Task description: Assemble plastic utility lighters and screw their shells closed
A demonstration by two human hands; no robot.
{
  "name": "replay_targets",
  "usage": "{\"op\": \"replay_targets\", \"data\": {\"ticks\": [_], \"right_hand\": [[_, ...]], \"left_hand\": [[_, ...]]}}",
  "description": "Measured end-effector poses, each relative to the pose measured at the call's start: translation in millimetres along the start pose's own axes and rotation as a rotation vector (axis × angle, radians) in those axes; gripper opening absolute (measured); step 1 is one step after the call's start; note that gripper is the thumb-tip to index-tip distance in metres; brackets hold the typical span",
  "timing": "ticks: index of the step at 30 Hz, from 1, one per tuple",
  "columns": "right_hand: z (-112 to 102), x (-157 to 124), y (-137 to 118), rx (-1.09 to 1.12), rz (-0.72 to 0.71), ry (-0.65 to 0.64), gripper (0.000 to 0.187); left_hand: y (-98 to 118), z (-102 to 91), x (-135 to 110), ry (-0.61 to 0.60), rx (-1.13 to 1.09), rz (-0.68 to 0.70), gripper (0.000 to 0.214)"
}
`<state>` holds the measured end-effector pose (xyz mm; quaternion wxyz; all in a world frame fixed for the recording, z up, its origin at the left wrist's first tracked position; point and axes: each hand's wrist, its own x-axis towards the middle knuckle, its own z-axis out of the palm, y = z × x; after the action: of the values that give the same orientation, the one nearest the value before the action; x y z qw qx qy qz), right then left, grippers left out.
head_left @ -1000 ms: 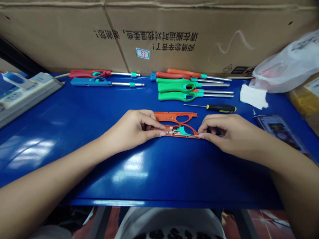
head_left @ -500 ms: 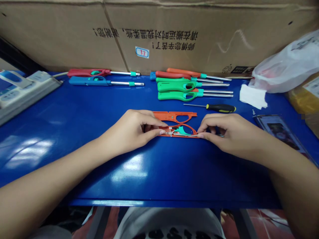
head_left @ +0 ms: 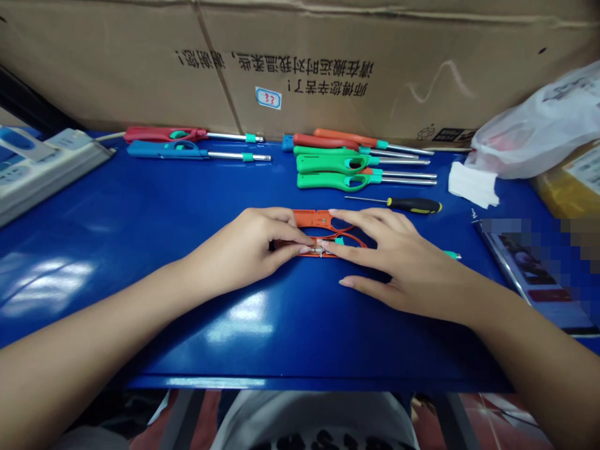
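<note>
An orange gas lighter lies opened into two casing halves on the blue table. The near half (head_left: 313,255) carries small clear and metal parts and a teal trigger (head_left: 339,240). My left hand (head_left: 262,240) is closed in a pinch at its left end. My right hand (head_left: 403,259) reaches over its right part with fingers spread; the index fingertip is at the inner parts, and whether it touches them I cannot tell. Behind lies the far casing half (head_left: 310,218), partly under my right fingers. A teal-and-metal tip (head_left: 452,255) shows beyond my right hand.
Several assembled lighters lie behind: red (head_left: 164,134), blue (head_left: 162,149) and green (head_left: 328,164) ones among them. A screwdriver (head_left: 415,205) lies before them. At the right are a white tissue (head_left: 473,184), a plastic bag (head_left: 534,125) and a phone (head_left: 529,265); a power strip (head_left: 60,172) sits left.
My right hand has let go of the thin white wire at the near half's right end, moved left over the inner parts and spread its fingers. My left hand keeps its pinch.
</note>
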<state>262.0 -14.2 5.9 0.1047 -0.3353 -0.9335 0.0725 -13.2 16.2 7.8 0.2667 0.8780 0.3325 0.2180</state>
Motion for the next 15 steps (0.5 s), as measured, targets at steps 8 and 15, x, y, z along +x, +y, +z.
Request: {"op": "replay_targets", "data": {"ticks": [8, 15], "right_hand": [[0.4, -2.2, 3.6, 0.013, -0.02, -0.052, 0.05], [-8.4, -7.2, 6.8, -0.002, -0.013, -0.186, 0.063]], "left_hand": [[0.2, 0.4, 0.4, -0.003, -0.002, -0.022, 0.018], [-3.5, 1.6, 1.9, 0.021, -0.017, -0.02, 0.016]]}}
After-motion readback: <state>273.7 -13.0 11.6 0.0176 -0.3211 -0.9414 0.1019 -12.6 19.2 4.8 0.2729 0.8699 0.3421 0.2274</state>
